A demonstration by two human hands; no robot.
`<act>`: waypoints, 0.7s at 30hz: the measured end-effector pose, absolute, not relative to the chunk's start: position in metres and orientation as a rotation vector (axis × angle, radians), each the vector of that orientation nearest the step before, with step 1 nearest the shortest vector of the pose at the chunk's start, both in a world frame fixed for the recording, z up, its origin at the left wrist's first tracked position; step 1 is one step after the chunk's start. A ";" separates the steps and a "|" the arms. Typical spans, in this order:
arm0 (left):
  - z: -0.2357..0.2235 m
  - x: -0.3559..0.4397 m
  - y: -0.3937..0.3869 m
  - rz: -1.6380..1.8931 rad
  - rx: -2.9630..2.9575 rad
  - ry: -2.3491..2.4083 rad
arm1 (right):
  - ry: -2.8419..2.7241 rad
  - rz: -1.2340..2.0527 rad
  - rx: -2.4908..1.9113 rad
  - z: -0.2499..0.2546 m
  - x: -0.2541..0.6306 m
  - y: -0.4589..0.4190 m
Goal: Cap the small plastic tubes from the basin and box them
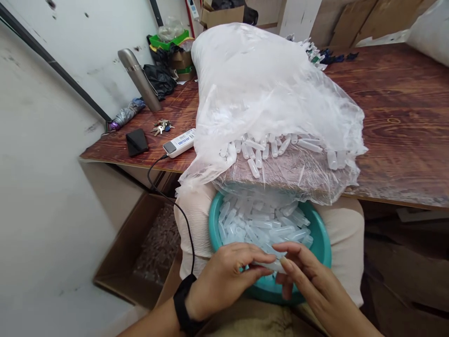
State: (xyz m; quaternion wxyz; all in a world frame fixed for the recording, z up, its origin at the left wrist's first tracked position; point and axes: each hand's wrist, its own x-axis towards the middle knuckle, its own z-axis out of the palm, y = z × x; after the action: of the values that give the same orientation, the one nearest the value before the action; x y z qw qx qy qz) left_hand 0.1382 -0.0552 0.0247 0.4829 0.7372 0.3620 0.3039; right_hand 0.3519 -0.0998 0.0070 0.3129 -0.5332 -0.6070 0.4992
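Observation:
A teal bowl (321, 243) rests on my lap, filled with several small clear plastic vials (261, 224). My left hand (224, 278) and my right hand (310, 281) meet over the bowl's near rim, fingers pinched together on one clear vial (275, 266) held between them. A black band sits on my left wrist. Above the bowl, a big translucent plastic bag (259, 89) of the same vials lies on the wooden table (403, 121), its open mouth spilling vials over the table edge.
On the table's left end lie a white remote-like device (178, 142) with a black cable, keys (161, 126), a black wallet (136, 142), a steel flask (140, 79) and a folded umbrella. A cardboard box (140, 248) holding more vials stands on the floor at left. Cardboard leans behind the table.

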 end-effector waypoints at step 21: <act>0.035 0.137 -0.029 0.600 1.907 0.841 | -2.319 0.774 -1.391 0.023 0.365 -0.074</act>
State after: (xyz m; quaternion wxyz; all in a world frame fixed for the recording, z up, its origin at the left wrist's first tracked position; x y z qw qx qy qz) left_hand 0.1375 -0.0290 0.0352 0.4674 0.7773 0.3429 0.2444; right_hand 0.3647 -0.0745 0.0235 0.1636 -0.4879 -0.8133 0.2716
